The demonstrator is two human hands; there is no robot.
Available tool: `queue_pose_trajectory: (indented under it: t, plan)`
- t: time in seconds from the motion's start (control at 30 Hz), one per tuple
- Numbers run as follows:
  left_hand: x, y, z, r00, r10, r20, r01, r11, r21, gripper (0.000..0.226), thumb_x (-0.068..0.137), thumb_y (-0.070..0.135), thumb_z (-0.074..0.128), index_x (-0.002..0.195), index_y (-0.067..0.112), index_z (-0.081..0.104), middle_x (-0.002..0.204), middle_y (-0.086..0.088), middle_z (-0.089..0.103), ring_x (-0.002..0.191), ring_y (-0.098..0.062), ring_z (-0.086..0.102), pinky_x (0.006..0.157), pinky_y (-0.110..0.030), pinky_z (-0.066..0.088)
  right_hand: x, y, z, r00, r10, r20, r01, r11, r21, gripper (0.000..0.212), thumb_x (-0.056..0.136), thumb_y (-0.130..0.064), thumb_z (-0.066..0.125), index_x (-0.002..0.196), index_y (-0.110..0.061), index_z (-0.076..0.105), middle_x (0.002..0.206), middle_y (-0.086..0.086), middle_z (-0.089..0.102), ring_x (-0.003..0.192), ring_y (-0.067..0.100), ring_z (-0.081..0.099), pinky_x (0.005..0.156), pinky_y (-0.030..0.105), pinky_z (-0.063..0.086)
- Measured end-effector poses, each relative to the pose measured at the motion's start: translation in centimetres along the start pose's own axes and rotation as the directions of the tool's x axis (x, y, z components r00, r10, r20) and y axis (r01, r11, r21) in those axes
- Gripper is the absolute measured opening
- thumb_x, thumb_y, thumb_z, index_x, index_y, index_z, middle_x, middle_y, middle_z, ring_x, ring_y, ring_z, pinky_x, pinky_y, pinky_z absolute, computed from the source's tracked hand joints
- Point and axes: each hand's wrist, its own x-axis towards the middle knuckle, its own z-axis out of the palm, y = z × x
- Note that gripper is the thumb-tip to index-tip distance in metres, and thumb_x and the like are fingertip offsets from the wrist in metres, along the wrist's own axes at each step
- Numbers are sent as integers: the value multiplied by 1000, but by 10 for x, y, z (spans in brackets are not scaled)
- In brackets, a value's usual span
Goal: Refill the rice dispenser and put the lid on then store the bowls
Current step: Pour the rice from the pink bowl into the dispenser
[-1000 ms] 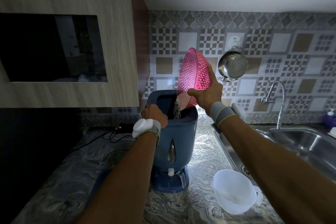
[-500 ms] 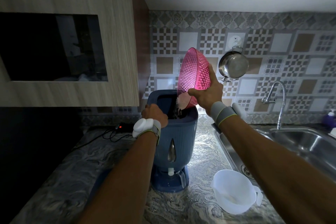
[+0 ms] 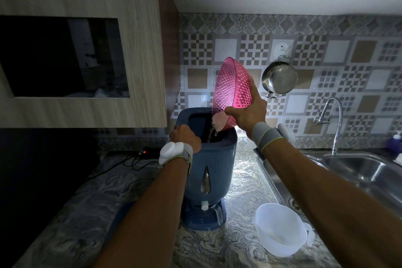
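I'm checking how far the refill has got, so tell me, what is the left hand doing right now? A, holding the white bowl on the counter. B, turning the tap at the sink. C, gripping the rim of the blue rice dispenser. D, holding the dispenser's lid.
C: the left hand curls over the near rim of the blue rice dispenser, steadying it while the right hand tips the pink bowl of rice into the open top.

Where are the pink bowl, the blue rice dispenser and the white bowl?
Pink dimpled plastic bowl (image 3: 230, 87), head view, outer wall.
Blue ribbed rice dispenser (image 3: 214, 163), head view, front wall.
White plastic bowl (image 3: 264, 237), head view, near rim.
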Motion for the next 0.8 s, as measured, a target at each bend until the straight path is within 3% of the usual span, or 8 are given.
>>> queue_pose_trajectory:
  t: [0.27, 0.4, 0.53, 0.8]
  plan:
    - [0, 1, 1, 1000, 0, 7, 0, 1000, -2, 29, 86, 9, 59, 108, -10, 62, 120, -25, 60, 109, -39, 60, 93, -43, 52, 1, 1, -1, 1000, -5, 2, 5, 1000, 18, 114, 63, -9, 87, 152, -41, 23, 140, 12, 41, 125, 39, 47, 102, 56, 47]
    - [0, 2, 0, 1000, 3, 3, -3, 1000, 5, 13, 86, 9, 59, 90, -4, 62, 119, -25, 60, 109, -37, 60, 92, -42, 51, 1, 1, -1, 1000, -13, 1, 13, 1000, 8, 114, 64, -10, 87, 152, -40, 22, 140, 12, 41, 125, 39, 47, 103, 56, 46]
    - [0, 2, 0, 1000, 4, 6, -4, 1000, 7, 28, 87, 10, 60, 107, -9, 62, 119, -25, 60, 109, -38, 60, 93, -43, 52, 1, 1, 0, 1000, -13, 2, 13, 1000, 5, 115, 63, -10, 87, 152, -42, 22, 140, 12, 41, 125, 39, 48, 102, 57, 47]
    - [-2, 2, -1, 1000, 6, 3, -7, 1000, 19, 28, 86, 12, 60, 107, -7, 61, 118, -23, 60, 108, -37, 60, 93, -43, 52, 0, 1, 0, 1000, -11, 0, 11, 1000, 19, 116, 61, -9, 87, 152, -43, 24, 139, 12, 42, 123, 39, 49, 101, 56, 48]
